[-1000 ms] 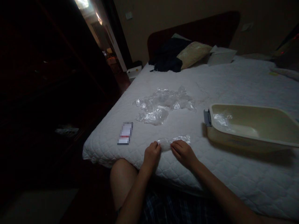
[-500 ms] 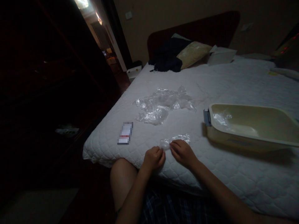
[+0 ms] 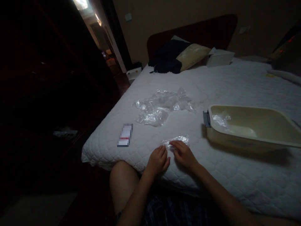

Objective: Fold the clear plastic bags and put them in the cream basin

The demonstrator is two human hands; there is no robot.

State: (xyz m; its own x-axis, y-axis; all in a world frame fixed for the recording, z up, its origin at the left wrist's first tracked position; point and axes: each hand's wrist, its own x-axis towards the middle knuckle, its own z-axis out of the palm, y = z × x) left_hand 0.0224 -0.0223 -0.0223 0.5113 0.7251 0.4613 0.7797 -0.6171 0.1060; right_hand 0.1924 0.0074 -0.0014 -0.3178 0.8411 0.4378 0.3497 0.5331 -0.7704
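Observation:
A small clear plastic bag [image 3: 178, 139] lies flat on the white quilted bed [image 3: 235, 84] near its front edge. My right hand [image 3: 183, 153] rests on the bag's near end, fingers curled and pressing on it. My left hand [image 3: 158, 160] sits beside it on the quilt, fingers stretched and a little apart, its fingertips close to the bag's left end. Both forearms reach in from the bottom of the view.
A heap of crumpled clear plastic bags [image 3: 162, 106] lies further up the bed. A beige plastic tub [image 3: 249, 128] with plastic inside stands at the right. A small flat pack [image 3: 125, 135] lies left. Pillows and dark clothing [image 3: 168, 59] sit by the headboard.
My left hand has let go of the bag's left end, drawn back towards me and opened flat. My right hand stayed on the bag.

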